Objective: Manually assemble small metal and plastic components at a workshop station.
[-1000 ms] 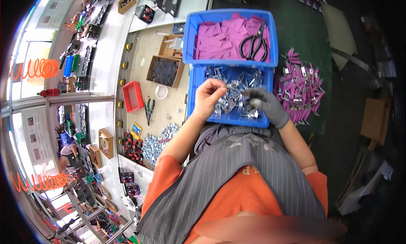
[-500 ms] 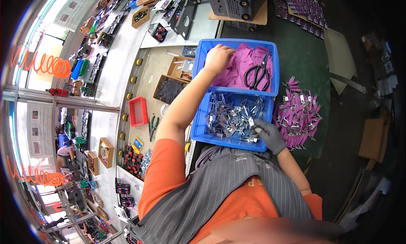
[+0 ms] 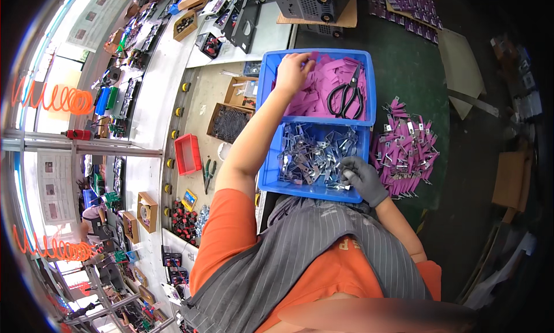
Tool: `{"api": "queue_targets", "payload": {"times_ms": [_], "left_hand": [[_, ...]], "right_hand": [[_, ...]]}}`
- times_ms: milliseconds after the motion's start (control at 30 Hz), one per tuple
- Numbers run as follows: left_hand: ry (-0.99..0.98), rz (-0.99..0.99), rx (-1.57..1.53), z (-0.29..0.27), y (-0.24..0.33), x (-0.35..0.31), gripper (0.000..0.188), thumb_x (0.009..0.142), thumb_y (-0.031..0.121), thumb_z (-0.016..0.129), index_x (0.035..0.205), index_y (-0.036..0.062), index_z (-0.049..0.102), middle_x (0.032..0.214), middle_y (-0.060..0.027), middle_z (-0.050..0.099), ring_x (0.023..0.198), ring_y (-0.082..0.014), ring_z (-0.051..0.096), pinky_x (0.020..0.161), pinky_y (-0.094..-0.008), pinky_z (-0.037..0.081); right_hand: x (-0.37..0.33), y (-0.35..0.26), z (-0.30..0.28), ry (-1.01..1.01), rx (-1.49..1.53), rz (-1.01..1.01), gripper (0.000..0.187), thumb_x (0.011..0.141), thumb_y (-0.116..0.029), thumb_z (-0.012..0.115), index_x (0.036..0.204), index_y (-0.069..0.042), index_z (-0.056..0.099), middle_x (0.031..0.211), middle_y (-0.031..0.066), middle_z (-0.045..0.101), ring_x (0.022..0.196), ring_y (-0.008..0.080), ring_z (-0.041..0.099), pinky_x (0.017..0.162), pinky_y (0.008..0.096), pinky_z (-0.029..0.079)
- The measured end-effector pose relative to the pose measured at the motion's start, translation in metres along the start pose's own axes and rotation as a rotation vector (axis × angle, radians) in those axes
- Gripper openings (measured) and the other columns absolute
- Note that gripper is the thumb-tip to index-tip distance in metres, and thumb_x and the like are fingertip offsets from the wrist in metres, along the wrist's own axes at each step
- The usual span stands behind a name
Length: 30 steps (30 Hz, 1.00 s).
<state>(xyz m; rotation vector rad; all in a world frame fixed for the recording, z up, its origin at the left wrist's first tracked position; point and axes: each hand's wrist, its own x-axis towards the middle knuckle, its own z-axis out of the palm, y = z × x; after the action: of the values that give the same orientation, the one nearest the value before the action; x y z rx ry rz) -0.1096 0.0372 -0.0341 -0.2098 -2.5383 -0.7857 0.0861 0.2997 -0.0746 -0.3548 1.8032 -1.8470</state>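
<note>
My bare left hand (image 3: 293, 73) is over the far blue bin (image 3: 371, 85), its fingertips pinching a purple sleeve (image 3: 314, 55). Flat purple sleeves (image 3: 311, 93) fill that bin, and black-handled scissors (image 3: 346, 99) lie on top of them. In the near blue bin (image 3: 277, 186) are loose bent metal brackets (image 3: 314, 160). My right hand (image 3: 365, 180), in a grey glove, is at this bin's right side with curled fingers closed on a metal bracket (image 3: 347, 175), partly hidden by the glove. Right of the bins lies a heap of brackets with purple sleeves on them (image 3: 407, 151).
To the left, a red tray (image 3: 188, 154), green-handled pliers (image 3: 209, 176) and a box of dark coiled parts (image 3: 229, 123) lie on the bench. A perforated metal case (image 3: 303, 4) stands beyond the bins. More purple parts (image 3: 404, 12) lie at the far right.
My left hand has risen slightly toward the bin's far edge, and a purple sleeve now shows at its fingertips. The right hand's fingers have curled in more. The whole view has shifted slightly.
</note>
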Motion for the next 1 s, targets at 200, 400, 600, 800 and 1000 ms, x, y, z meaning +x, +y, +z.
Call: {"api": "queue_targets", "payload": {"times_ms": [200,400,600,800,1000], "left_hand": [[-0.309,-0.494,-0.685,-0.045,0.052,-0.066,0.021,0.079,0.015,0.069,0.088,-0.0032,0.067,0.077,-0.0041,0.067,0.068,-0.0071,0.056,0.065,-0.0238,0.047],[-0.311,-0.292,-0.608,-0.057,0.086,-0.133,0.012,0.071,0.009,0.076,0.075,0.0008,0.067,0.077,-0.0031,0.066,0.064,-0.004,0.056,0.059,-0.0193,0.045],[-0.368,-0.449,-0.621,-0.062,0.106,-0.144,0.016,0.071,0.01,0.076,0.073,0.0014,0.062,0.075,-0.0037,0.067,0.059,-0.0045,0.056,0.054,-0.0212,0.044],[-0.437,-0.228,-0.442,-0.075,0.118,-0.144,0.015,0.073,0.013,0.072,0.082,0.0054,0.063,0.075,-0.0054,0.063,0.063,-0.0164,0.06,0.058,-0.0275,0.048],[-0.486,0.213,-0.372,-0.078,0.116,-0.146,0.025,0.071,0.015,0.07,0.095,0.01,0.064,0.089,-0.0064,0.062,0.085,-0.0268,0.058,0.073,-0.0367,0.049]], "right_hand": [[-0.006,-0.021,-0.017,0.0,0.002,-0.085,0.018,0.086,-0.002,0.05,0.1,0.0,0.062,0.092,0.0067,0.061,0.079,0.0114,0.061,0.065,0.0223,0.051],[-0.024,-0.1,-0.035,0.074,0.017,-0.177,0.017,0.084,-0.001,0.051,0.099,-0.001,0.06,0.083,0.0016,0.061,0.066,0.0035,0.054,0.059,0.0169,0.045],[-0.02,-0.137,-0.04,-0.082,-0.413,-0.568,0.014,0.079,0.001,0.056,0.091,-0.002,0.062,0.084,0.0094,0.064,0.072,0.0179,0.062,0.064,0.0274,0.049],[-0.017,-0.145,-0.034,-0.233,-0.594,-0.563,0.015,0.078,-0.002,0.057,0.093,-0.002,0.062,0.087,0.0098,0.065,0.08,0.0218,0.064,0.07,0.0289,0.05],[-0.008,-0.128,-0.044,-0.239,-0.32,-0.1,0.018,0.081,-0.005,0.057,0.098,-0.001,0.061,0.089,0.0104,0.065,0.081,0.0178,0.063,0.071,0.0276,0.049]]}}
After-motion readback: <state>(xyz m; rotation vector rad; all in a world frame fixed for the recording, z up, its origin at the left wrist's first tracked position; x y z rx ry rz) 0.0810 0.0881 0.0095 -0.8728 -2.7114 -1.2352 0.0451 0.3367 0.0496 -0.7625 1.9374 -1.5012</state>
